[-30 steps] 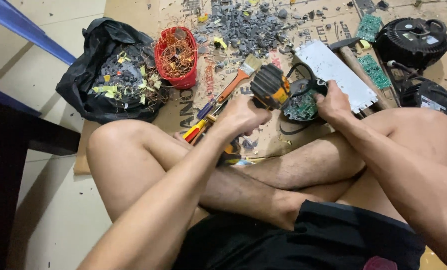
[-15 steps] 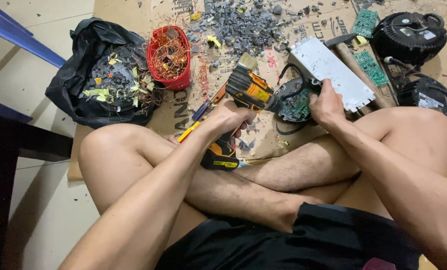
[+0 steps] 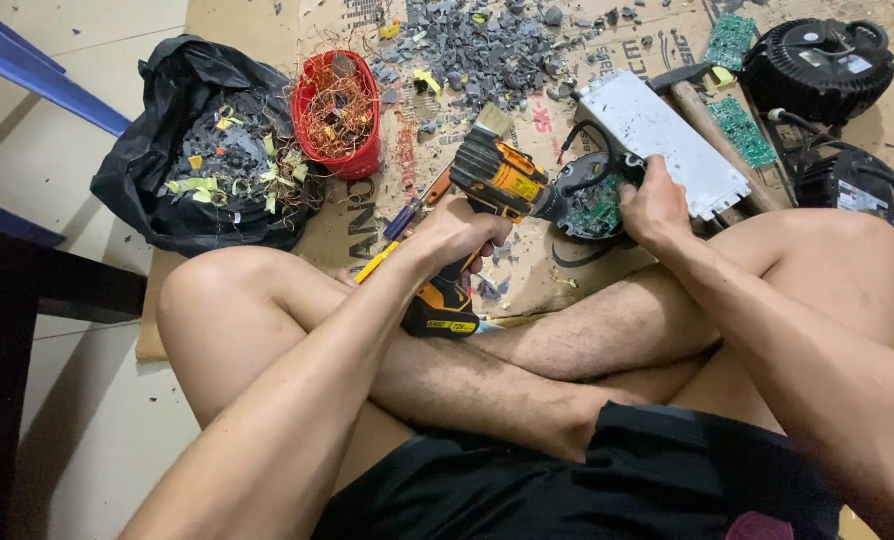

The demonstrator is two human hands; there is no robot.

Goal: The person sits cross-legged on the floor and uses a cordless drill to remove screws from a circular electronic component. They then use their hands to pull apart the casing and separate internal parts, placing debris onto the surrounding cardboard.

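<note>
I sit cross-legged on cardboard. My left hand (image 3: 459, 232) grips the handle of a yellow and black cordless drill (image 3: 497, 185), whose nose points right into a round black part with a green circuit board (image 3: 592, 205). My right hand (image 3: 652, 205) holds that round part steady at its right side, against my shin. A black cable loops off the part.
A red basket of copper wire (image 3: 339, 112) and a black bag of scraps (image 3: 202, 165) lie at the left. Grey plastic rubble (image 3: 487, 45), a white metal box (image 3: 662, 140), a hammer handle (image 3: 702, 115), green boards (image 3: 742, 130), screwdrivers (image 3: 402, 235) and black round housings (image 3: 817, 55) surround me.
The view has shifted a little. The drill and the round part have stayed together in my hands, the drill handle now lower by my shin.
</note>
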